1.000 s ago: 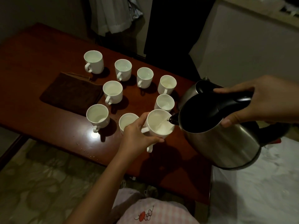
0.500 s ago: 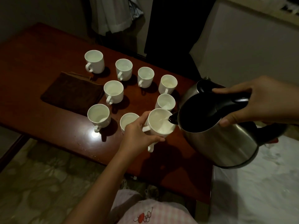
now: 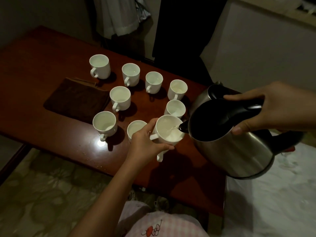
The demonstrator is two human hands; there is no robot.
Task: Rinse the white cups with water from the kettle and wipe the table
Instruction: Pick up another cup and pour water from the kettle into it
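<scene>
Left hand (image 3: pixel 145 142) grips cup (image 3: pixel 168 130), held above the surface's near edge. Right hand (image 3: pixel 273 108) grips kettle (image 3: pixel 230 144), tilted left; spout just over cup's right rim, water entering.

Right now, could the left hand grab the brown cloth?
Probably not yet. The left hand is busy holding a cup under the kettle. The cloth lies uncovered on the table beyond the other cups.
</scene>
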